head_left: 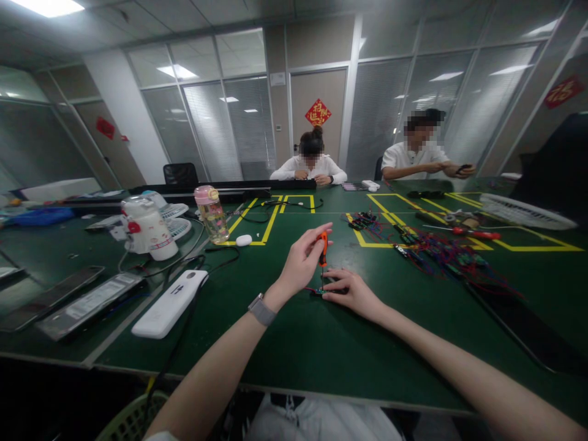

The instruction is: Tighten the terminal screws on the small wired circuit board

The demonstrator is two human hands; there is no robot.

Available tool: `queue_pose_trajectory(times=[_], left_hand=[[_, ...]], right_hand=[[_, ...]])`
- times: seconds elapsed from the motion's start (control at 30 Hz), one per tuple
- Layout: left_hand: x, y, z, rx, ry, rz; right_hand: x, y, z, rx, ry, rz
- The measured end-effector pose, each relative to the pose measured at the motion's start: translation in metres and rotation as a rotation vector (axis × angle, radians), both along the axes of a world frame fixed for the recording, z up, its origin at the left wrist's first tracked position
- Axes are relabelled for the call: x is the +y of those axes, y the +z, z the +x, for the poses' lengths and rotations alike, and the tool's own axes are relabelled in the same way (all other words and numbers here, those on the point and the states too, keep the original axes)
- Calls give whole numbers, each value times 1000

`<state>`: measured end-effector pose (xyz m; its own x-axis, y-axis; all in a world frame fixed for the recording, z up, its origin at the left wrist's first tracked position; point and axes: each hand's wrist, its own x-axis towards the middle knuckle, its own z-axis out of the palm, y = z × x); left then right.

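My left hand (303,258), with a watch on its wrist, is closed around the orange and black handle of a screwdriver (323,250). The screwdriver stands upright, its thin shaft pointing down at a small green circuit board (318,292) on the table. My right hand (351,294) rests low on the table with its fingers at the board's right side, closed on it. Much of the board is covered by the fingers. A thin red wire runs out from its left end.
Many small boards with red and blue wires (441,251) lie to the right, near a red-handled screwdriver (478,234). On the left are a white power bank (169,304), a white bottle (149,229) and a clear pink-lidded bottle (212,214). Two people sit across the green table (285,355).
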<state>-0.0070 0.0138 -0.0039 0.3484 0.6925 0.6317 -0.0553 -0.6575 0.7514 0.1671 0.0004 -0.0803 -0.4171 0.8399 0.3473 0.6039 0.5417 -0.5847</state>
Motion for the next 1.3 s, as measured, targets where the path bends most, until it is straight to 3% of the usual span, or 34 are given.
queue_pose_trajectory(times=[0.23, 0.37, 0.53, 0.8, 1.03, 1.1, 1.23, 1.3], left_hand=[[-6, 7, -4, 138, 333, 311], [-11, 10, -5, 251, 262, 414], [-12, 8, 1, 159, 102, 283], [-18, 13, 2, 147, 305, 331], [-10, 5, 4, 62, 46, 103], [-9, 4, 3, 42, 83, 104], [-11, 9, 0, 103, 295, 253], [-13, 12, -1, 136, 293, 283]], right_hand=[[0, 0, -1, -14, -9, -11], [-1, 2, -1, -18, -8, -19], [-1, 2, -1, -9, -5, -16], [0, 0, 0, 11, -4, 0], [0, 2, 1, 3, -4, -27], [0, 1, 0, 12, -5, -22], [0, 0, 1, 26, -5, -13], [0, 0, 1, 24, -4, -18]])
